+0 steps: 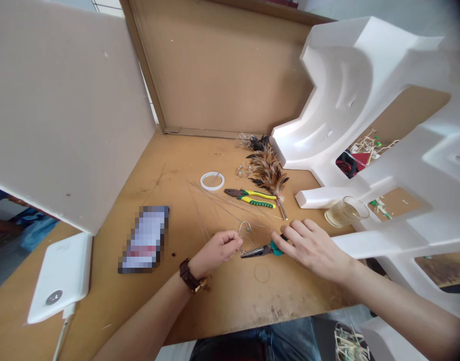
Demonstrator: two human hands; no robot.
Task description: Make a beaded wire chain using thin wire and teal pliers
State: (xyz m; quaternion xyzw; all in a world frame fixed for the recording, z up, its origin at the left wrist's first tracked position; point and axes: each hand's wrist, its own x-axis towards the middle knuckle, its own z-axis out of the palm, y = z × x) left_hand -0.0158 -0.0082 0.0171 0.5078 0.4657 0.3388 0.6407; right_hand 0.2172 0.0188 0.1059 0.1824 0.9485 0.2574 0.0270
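Teal pliers (266,249) x1 in R hand (311,250), wirework (248,229) x1 in L hand (218,248)

Dull metal plier nose (255,252), smooth plastic-looking power bank (62,268), scuffed tabletop (230,303)

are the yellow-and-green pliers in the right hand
No, the yellow-and-green pliers lie on the table, while the right hand holds teal-handled pliers.

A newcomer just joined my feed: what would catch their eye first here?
Probably the big white moulded form filling the right side of the view. Next, the brown feather bunch at mid-table, with yellow-and-green pliers lying beside it. Then, at front centre, the needle-nose pliers in the right hand, close to the left hand pinching thin bent wire.
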